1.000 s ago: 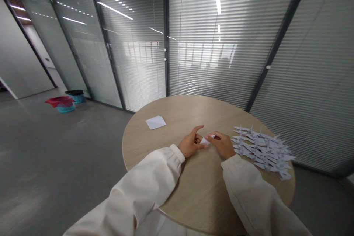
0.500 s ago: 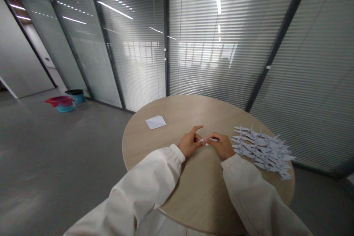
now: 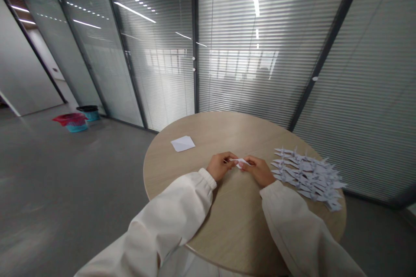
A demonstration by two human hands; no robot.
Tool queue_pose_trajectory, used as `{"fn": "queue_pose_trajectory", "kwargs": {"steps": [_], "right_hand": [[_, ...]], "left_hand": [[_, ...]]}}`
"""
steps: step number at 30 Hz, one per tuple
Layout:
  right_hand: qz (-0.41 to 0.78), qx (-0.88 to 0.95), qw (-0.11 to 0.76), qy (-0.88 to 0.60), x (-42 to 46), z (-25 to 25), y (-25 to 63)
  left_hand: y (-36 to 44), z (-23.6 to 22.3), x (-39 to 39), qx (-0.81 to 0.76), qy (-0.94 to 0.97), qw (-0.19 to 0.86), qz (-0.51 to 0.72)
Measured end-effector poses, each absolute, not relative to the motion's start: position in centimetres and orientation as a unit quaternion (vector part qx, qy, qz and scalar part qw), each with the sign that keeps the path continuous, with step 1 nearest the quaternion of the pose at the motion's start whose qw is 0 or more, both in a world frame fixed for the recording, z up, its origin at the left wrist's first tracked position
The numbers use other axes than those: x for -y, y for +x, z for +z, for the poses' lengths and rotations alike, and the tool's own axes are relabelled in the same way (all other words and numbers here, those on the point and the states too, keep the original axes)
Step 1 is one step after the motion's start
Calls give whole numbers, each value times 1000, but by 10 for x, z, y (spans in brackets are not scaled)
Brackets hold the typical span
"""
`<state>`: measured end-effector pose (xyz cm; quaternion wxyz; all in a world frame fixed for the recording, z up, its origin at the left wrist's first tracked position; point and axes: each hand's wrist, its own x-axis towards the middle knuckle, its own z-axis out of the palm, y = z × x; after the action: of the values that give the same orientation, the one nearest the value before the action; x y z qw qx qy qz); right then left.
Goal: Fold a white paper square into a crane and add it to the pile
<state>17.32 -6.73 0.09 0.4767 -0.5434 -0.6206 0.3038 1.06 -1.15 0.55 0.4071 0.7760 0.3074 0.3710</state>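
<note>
Between my two hands is a small piece of folded white paper (image 3: 241, 163), pinched from both sides just above the table. My left hand (image 3: 221, 165) grips its left end with thumb and fingers. The right end is in the fingertips of my right hand (image 3: 258, 169). Fingers cover much of the paper, so its exact folded shape cannot be made out. To the right of my right hand, many folded paper cranes (image 3: 308, 175) stand close together in rows. A flat stack of white paper sheets (image 3: 183, 143) lies at the far left of the tabletop.
The round wooden table (image 3: 227, 233) stands in front of a glass partition (image 3: 247, 60) with blinds. On the grey floor to the left are a blue bin with a red liner (image 3: 73, 121) and another bin with a black liner (image 3: 91, 112).
My left index finger, earlier raised and stretched out, has come down onto the folded paper. More of the paper's white face shows between my hands. The cranes and sheets have not moved.
</note>
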Motion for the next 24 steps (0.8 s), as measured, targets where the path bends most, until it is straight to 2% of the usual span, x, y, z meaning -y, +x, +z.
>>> {"fn": "queue_pose_trajectory", "kwargs": {"steps": [3, 9, 16, 24], "right_hand": [[305, 629, 467, -541, 66, -2, 174], [232, 655, 447, -564, 67, -1, 175], [308, 617, 454, -564, 69, 3, 172], [285, 624, 425, -591, 72, 8, 171]], "left_hand": [[10, 4, 11, -303, 783, 397, 372], [11, 3, 11, -286, 771, 426, 378], [11, 8, 12, -309, 746, 432, 402], [13, 4, 11, -269, 747, 471, 384]]}}
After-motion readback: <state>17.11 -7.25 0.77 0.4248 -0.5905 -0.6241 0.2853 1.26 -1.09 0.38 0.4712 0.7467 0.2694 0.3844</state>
